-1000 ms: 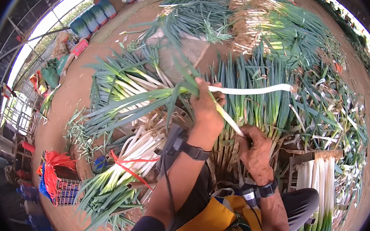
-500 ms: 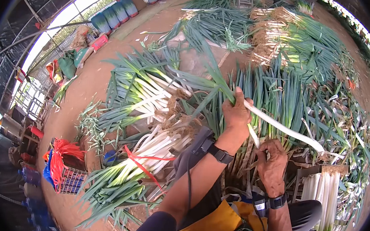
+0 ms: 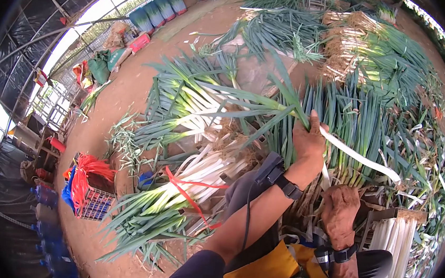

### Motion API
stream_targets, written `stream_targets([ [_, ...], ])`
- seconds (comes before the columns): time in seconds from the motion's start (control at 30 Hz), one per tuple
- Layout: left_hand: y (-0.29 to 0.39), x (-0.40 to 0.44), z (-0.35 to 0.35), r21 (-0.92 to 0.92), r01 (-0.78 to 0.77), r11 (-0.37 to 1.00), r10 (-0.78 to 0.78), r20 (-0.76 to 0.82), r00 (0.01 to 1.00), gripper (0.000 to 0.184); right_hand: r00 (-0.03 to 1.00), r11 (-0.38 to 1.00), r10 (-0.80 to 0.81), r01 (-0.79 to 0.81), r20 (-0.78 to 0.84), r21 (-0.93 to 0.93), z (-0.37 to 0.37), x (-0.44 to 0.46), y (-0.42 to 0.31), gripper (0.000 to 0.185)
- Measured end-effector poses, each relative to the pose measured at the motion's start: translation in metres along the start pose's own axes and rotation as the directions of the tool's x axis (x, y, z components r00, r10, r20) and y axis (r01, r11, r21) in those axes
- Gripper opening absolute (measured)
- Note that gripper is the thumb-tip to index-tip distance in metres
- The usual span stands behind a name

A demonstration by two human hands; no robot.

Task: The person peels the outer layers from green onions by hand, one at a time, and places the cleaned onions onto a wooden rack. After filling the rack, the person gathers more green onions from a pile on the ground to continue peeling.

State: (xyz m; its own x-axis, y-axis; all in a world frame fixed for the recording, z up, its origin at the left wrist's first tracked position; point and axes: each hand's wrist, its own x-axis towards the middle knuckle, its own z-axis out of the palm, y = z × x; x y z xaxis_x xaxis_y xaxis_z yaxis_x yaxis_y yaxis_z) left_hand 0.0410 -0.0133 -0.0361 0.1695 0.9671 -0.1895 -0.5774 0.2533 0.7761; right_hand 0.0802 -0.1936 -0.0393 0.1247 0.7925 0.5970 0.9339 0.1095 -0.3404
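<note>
My left hand [image 3: 309,142] is wrapped round a leek, with its long white stem [image 3: 362,157] pointing right and its green leaves [image 3: 289,94] fanning up and left. Lower down, my right hand [image 3: 340,210] is closed, its knuckles towards me. A pale strip of leek skin [image 3: 326,173] runs from below my left hand to the right hand's fingers, which are mostly hidden. Behind both hands stand upright leeks [image 3: 351,124] packed side by side. To the left lies a bunch of white-stemmed leeks [image 3: 198,174] with a red ribbon [image 3: 178,188] across it.
More leeks [image 3: 394,53] are heaped at the back right. Leaf scraps [image 3: 427,157] cover the ground at right. White stems [image 3: 397,233] rest by a small wooden stand at lower right. A crate [image 3: 96,203] with red ribbons [image 3: 90,172] stands at left.
My right hand has drawn down a little with the skin strip, its fingers curling out of sight. My left hand keeps its hold on the leek. The whole view has shifted slightly.
</note>
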Motion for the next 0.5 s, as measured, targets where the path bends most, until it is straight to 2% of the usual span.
stream_targets([
  [0.1,0.005,0.001,0.0,0.09,0.0,0.996,0.002,-0.028,1.0,0.03,0.992,0.995,-0.085,0.08,0.088,0.057,0.001,-0.01,0.008,0.016],
  [0.2,0.02,-0.003,0.0,0.056,0.075,0.996,-0.073,-0.036,0.997,0.03,0.991,0.984,0.017,-0.04,0.134,0.174,-0.008,-0.016,0.007,0.015],
  [0.27,0.025,-0.008,0.0,0.037,0.093,0.995,-0.094,0.016,0.995,0.027,0.995,0.968,0.076,-0.089,0.065,0.233,-0.008,-0.014,0.01,0.02],
  [0.33,0.024,-0.009,-0.001,0.012,0.099,0.995,-0.099,0.049,0.994,0.027,0.981,0.963,0.168,-0.184,0.093,0.199,-0.014,-0.005,0.001,0.028],
  [0.37,0.024,-0.011,0.0,0.016,0.113,0.993,-0.114,0.048,0.992,0.027,0.984,0.965,0.144,-0.163,0.108,0.204,-0.009,-0.008,0.008,0.034],
  [0.5,0.026,-0.01,0.002,0.026,0.127,0.992,-0.128,0.021,0.992,0.029,0.989,0.977,0.127,-0.138,0.076,0.16,0.0,-0.011,0.014,0.029],
])
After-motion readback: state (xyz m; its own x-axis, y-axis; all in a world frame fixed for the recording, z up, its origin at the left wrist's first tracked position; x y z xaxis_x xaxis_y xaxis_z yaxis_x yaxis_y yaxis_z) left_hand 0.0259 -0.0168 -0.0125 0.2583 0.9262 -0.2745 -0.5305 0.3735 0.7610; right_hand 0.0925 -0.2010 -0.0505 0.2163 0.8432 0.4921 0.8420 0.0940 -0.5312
